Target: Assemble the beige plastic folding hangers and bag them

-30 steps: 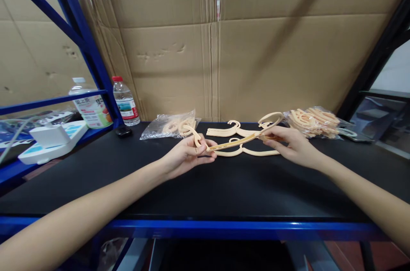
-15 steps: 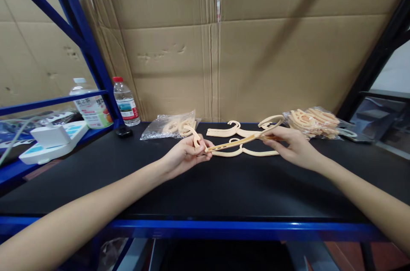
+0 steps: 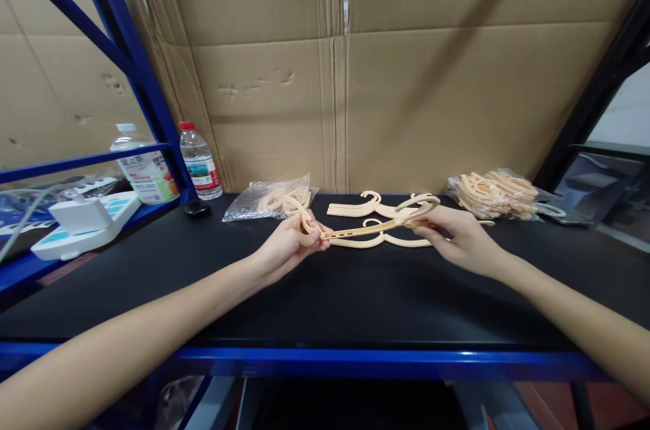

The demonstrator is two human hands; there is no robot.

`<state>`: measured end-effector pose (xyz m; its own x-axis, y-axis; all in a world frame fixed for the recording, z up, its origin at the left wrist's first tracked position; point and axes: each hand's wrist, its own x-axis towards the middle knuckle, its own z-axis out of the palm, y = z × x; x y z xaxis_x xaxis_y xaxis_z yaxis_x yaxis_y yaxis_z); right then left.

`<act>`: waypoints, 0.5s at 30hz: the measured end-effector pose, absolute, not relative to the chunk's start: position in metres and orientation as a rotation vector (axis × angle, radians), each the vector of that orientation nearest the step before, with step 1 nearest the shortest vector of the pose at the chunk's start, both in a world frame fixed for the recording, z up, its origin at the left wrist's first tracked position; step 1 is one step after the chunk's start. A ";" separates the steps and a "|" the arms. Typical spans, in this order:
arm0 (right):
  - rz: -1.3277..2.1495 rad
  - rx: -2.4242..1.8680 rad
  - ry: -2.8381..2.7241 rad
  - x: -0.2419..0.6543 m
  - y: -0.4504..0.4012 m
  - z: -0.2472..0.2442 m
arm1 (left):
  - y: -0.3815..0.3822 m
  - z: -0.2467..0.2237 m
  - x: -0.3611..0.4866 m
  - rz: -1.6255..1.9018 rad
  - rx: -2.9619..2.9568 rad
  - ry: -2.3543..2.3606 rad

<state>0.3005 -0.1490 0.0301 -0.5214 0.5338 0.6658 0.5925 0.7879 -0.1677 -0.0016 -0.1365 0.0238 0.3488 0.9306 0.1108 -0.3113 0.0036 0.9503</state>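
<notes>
My right hand (image 3: 460,237) is closed around a beige plastic clothes hanger (image 3: 363,231) by its middle, near the curved hook. The hanger's slotted arm slants left to my left hand (image 3: 297,240), whose thumb and fingers pinch its end together with a smaller curved beige piece (image 3: 299,208). Whether the two pieces are joined is hidden by the fingers. Behind and below lie two more beige hangers, a rear hanger (image 3: 350,210) and a nearer hanger (image 3: 401,241), both partly covered by the held one and my right hand.
A clear plastic bag (image 3: 244,205) with beige parts lies back left, and a fuller bag of hanger parts (image 3: 495,193) back right. A red-capped water bottle (image 3: 200,162), a small black object (image 3: 196,208) and a white power strip (image 3: 76,240) are at left. Cardboard (image 3: 457,91) walls the back.
Both hands have shifted slightly left with the held hanger. Its hook has swung lower and leftward, and the arm lies a little flatter. Both hands keep their grip.
</notes>
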 end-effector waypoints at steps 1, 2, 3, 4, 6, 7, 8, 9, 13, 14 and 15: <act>-0.097 -0.831 -2.233 0.300 -0.149 0.029 | -0.137 0.024 -0.001 1.112 1.176 0.695; -0.086 -0.829 -2.231 0.299 -0.150 0.029 | -0.137 0.023 -0.001 1.120 1.185 0.700; -0.072 -0.825 -2.230 0.298 -0.150 0.029 | -0.137 0.023 -0.001 1.134 1.193 0.704; -0.060 -0.821 -2.228 0.297 -0.151 0.029 | -0.138 0.023 0.000 1.152 1.199 0.706; -0.050 -0.817 -2.229 0.295 -0.152 0.029 | -0.138 0.022 0.000 1.194 1.206 0.706; -0.058 -0.818 -2.226 0.294 -0.153 0.029 | -0.138 0.021 0.000 1.216 1.205 0.707; -0.074 -0.820 -2.219 0.293 -0.154 0.029 | -0.138 0.021 0.001 1.234 1.203 0.710; -0.091 -0.826 -2.212 0.293 -0.155 0.029 | -0.137 0.020 0.001 1.252 1.199 0.715; -0.122 -0.885 -2.169 0.291 -0.156 0.028 | -0.137 0.020 0.002 1.273 1.181 0.745; -0.129 -0.905 -2.156 0.291 -0.156 0.027 | -0.137 0.021 0.002 1.270 1.174 0.741; -0.141 -0.926 -2.140 0.292 -0.156 0.027 | -0.136 0.021 0.002 1.269 1.163 0.736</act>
